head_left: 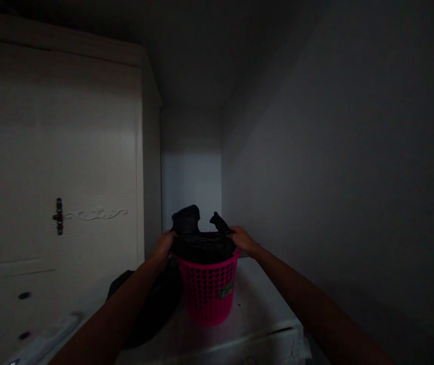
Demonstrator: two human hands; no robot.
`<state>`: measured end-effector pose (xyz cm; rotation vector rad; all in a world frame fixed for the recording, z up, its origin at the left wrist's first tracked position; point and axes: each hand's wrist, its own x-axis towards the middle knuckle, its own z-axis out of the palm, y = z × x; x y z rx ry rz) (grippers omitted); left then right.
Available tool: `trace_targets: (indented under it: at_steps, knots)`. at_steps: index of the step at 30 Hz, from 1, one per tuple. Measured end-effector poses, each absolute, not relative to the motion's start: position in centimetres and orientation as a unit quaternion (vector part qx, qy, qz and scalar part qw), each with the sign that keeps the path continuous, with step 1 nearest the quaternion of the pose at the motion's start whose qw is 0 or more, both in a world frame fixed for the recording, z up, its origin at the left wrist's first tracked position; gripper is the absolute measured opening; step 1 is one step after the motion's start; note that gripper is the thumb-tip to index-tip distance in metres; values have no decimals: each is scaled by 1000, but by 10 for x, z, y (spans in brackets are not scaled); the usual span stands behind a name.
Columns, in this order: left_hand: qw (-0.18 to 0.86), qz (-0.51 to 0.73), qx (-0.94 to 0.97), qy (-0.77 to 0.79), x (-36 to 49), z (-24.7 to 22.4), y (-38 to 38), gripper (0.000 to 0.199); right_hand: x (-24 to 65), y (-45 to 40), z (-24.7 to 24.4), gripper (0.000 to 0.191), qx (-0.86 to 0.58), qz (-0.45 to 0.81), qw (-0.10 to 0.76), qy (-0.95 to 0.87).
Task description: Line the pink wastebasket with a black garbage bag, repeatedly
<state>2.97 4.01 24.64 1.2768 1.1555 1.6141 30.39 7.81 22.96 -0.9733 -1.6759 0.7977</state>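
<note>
A pink plastic basket (210, 294) with a lattice of holes and a small sticker stands upright on a white surface. Inside its mouth sits a black plastic bag (202, 245), with parts of it rising above the rim. On the left side of the rim, my left hand (164, 246) is closed on the bag's edge. My right hand (243, 240) pinches the bag at the right side of the rim. The fingertips of both hands are partly hidden in the dim light.
A dark rounded object (154, 309) lies left of the basket, its kind hard to make out. The white top (257, 299) ends at a front edge. A white wardrobe (99, 167) with a dark handle stands at left; a wall (334, 177) rises at right.
</note>
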Motion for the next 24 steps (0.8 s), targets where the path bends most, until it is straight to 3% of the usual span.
trace_targets:
  at_steps: [6, 11, 16, 19, 24]
  knots:
    - [487, 653, 479, 328, 31, 260, 30, 33, 290, 56, 246, 39, -243, 461, 598, -610]
    - [429, 681, 515, 295, -6, 268, 5, 27, 332, 20, 255, 37, -225, 447, 551, -667]
    - [366, 492, 670, 418, -46, 259, -32, 20, 384, -9, 245, 43, -347, 268, 397, -806]
    - [276, 407, 729, 476, -44, 247, -39, 27, 387, -15, 238, 52, -405, 125, 318, -848]
    - [60, 387, 777, 493, -19, 210, -15, 28, 375, 8, 217, 42, -479, -25, 337, -810]
